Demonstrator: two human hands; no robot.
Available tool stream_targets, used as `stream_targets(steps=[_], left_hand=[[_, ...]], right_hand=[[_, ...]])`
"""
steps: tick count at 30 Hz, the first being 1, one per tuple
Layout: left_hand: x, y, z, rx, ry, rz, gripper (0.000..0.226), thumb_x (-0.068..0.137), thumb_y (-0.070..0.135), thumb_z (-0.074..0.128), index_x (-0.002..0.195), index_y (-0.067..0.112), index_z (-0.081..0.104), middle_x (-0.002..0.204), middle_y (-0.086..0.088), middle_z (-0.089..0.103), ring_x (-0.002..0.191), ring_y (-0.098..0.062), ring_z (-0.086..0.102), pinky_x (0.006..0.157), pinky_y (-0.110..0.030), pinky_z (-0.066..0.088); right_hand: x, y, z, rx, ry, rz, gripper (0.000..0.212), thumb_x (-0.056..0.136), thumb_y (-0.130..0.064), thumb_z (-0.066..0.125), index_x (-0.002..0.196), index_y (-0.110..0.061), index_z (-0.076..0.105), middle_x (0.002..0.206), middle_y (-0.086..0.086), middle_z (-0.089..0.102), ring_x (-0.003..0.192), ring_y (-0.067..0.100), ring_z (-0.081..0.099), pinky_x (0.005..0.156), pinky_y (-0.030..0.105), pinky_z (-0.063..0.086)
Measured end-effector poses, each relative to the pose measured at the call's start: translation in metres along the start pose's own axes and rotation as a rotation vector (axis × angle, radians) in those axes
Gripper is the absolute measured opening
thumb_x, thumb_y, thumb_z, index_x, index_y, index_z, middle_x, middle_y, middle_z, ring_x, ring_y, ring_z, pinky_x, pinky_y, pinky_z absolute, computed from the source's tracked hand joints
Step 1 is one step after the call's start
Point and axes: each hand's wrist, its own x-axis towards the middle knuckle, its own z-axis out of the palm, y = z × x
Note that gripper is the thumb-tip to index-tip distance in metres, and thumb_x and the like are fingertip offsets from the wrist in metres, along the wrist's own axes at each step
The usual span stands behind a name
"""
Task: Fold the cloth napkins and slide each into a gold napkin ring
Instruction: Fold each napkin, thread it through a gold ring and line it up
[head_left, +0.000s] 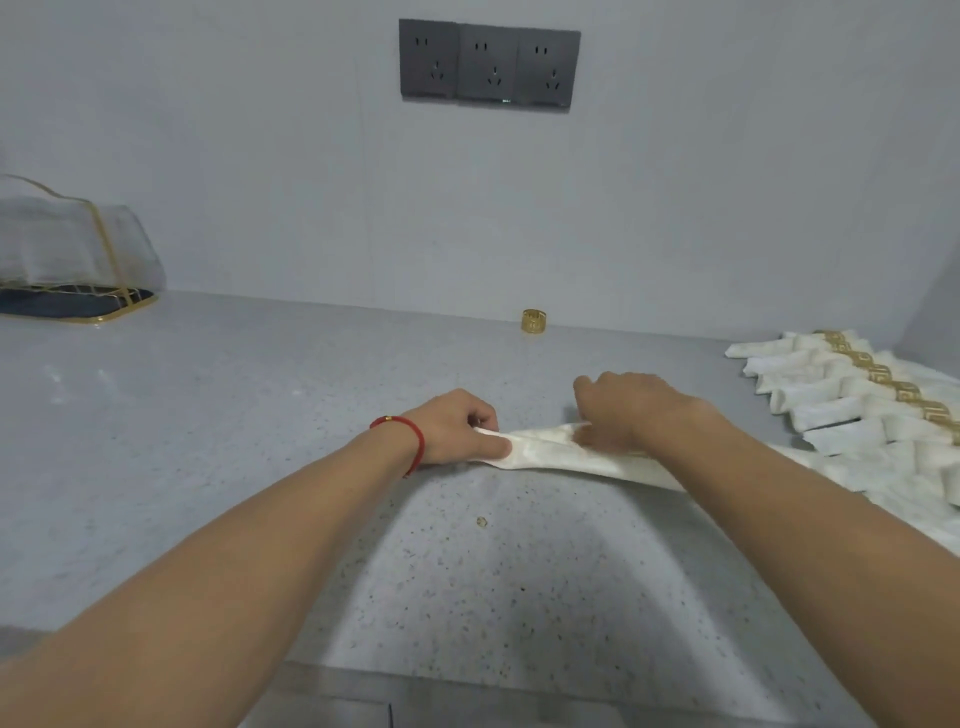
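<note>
Napkin (540, 453) was pinched at its end by left hand (457, 427) while right hand (631, 410), fingers curled, pressed its fold narrow enough for the ring (533, 320) beyond it.

1. The grey speckled countertop (208, 441) lies bare across its left and middle stretch, giving a hand open passage there.
2. At the far left, a gold-framed rack (78, 260) on a dark tray blocks the back corner.
3. A lone gold napkin ring (533, 320) stands by the wall (260, 156), with open surface all round it.
4. A row of ringed napkins (852, 395) fills the right edge.
5. The folded napkin (550, 454), under the left hand (457, 428) and right hand (631, 410), crosses the centre.
6. Near the front edge, only a small crumb (481, 522) lies.
</note>
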Motion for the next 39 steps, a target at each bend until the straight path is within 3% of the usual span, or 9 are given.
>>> stream_targets(steps=[2, 5, 9, 13, 17, 22, 34, 36, 39], left_hand=[[0.0, 0.0, 0.0, -0.005, -0.015, 0.002, 0.019, 0.078, 0.041, 0.071, 0.074, 0.023, 0.067, 0.076, 0.003, 0.066, 0.071, -0.012, 0.06, 0.068, -0.028, 0.048], [0.002, -0.002, 0.003, 0.001, -0.013, -0.009, 0.021, 0.076, 0.045, 0.069, 0.074, 0.024, 0.065, 0.077, 0.002, 0.066, 0.071, -0.015, 0.06, 0.067, -0.029, 0.047], [0.004, -0.003, 0.003, 0.103, -0.022, -0.006, 0.036, 0.073, 0.058, 0.063, 0.08, 0.023, 0.063, 0.09, -0.002, 0.067, 0.079, -0.02, 0.06, 0.074, -0.034, 0.049], [0.001, 0.001, -0.002, 0.141, -0.102, -0.018, 0.032, 0.083, 0.052, 0.062, 0.089, 0.02, 0.062, 0.096, -0.005, 0.069, 0.081, -0.02, 0.06, 0.076, -0.034, 0.047], [0.001, 0.005, -0.007, 0.224, -0.165, 0.01, 0.034, 0.09, 0.057, 0.055, 0.096, 0.024, 0.062, 0.102, 0.0, 0.066, 0.088, -0.019, 0.06, 0.077, -0.033, 0.046], [0.0, 0.012, -0.014, 0.267, -0.235, 0.025, 0.042, 0.096, 0.06, 0.049, 0.102, 0.021, 0.063, 0.096, 0.003, 0.064, 0.08, -0.014, 0.054, 0.076, -0.031, 0.043], [0.003, 0.013, -0.03, 0.144, -0.384, -0.049, 0.038, 0.091, 0.065, 0.054, 0.098, 0.031, 0.069, 0.109, 0.014, 0.066, 0.11, -0.01, 0.057, 0.11, -0.041, 0.035], [0.004, 0.015, -0.03, 0.143, -0.395, -0.089, 0.056, 0.081, 0.082, 0.049, 0.098, 0.033, 0.069, 0.114, 0.012, 0.066, 0.115, -0.013, 0.056, 0.109, -0.042, 0.033], [0.006, 0.019, -0.029, 0.277, -0.38, -0.067, 0.061, 0.084, 0.076, 0.052, 0.11, 0.023, 0.065, 0.121, 0.001, 0.064, 0.114, -0.02, 0.057, 0.102, -0.039, 0.04]], right_hand=[[-0.002, -0.013, -0.001, -0.216, 0.129, -0.068, 0.03, 0.105, -0.029, 0.046, 0.131, -0.013, 0.044, 0.116, 0.008, 0.064, 0.097, 0.028, 0.063, 0.074, 0.036, 0.038], [-0.001, -0.017, -0.009, -0.232, 0.058, -0.114, 0.024, 0.105, -0.026, 0.044, 0.124, -0.016, 0.054, 0.11, 0.006, 0.062, 0.099, 0.028, 0.063, 0.075, 0.036, 0.04], [0.006, 0.003, -0.029, 0.404, -0.274, -0.061, 0.025, 0.101, -0.022, 0.054, 0.102, -0.014, 0.077, 0.108, 0.009, 0.071, 0.093, 0.027, 0.069, 0.077, 0.036, 0.057], [0.001, 0.019, -0.038, 0.702, -0.427, -0.145, 0.025, 0.096, 0.001, 0.058, 0.115, -0.004, 0.073, 0.101, 0.017, 0.076, 0.083, 0.018, 0.072, 0.07, 0.029, 0.055], [0.008, 0.016, -0.025, 0.54, -0.29, -0.196, 0.022, 0.093, -0.031, 0.074, 0.098, -0.009, 0.078, 0.083, 0.003, 0.078, 0.071, 0.011, 0.07, 0.071, 0.026, 0.05], [0.021, 0.008, -0.011, 0.439, -0.133, -0.172, 0.029, 0.087, -0.048, 0.077, 0.088, -0.019, 0.077, 0.098, -0.01, 0.075, 0.101, 0.016, 0.067, 0.102, 0.043, 0.051], [0.027, 0.013, 0.002, 0.422, -0.048, -0.229, 0.025, 0.088, -0.045, 0.078, 0.085, -0.019, 0.077, 0.092, 0.004, 0.077, 0.089, 0.024, 0.072, 0.088, 0.043, 0.06], [0.03, 0.011, 0.004, 0.41, -0.023, -0.24, 0.028, 0.088, -0.045, 0.077, 0.085, -0.018, 0.076, 0.09, 0.001, 0.075, 0.089, 0.024, 0.07, 0.085, 0.042, 0.059], [0.028, 0.004, 0.006, 0.3, 0.032, -0.273, 0.027, 0.093, -0.046, 0.069, 0.092, -0.019, 0.067, 0.09, 0.0, 0.068, 0.085, 0.025, 0.066, 0.076, 0.04, 0.054]])
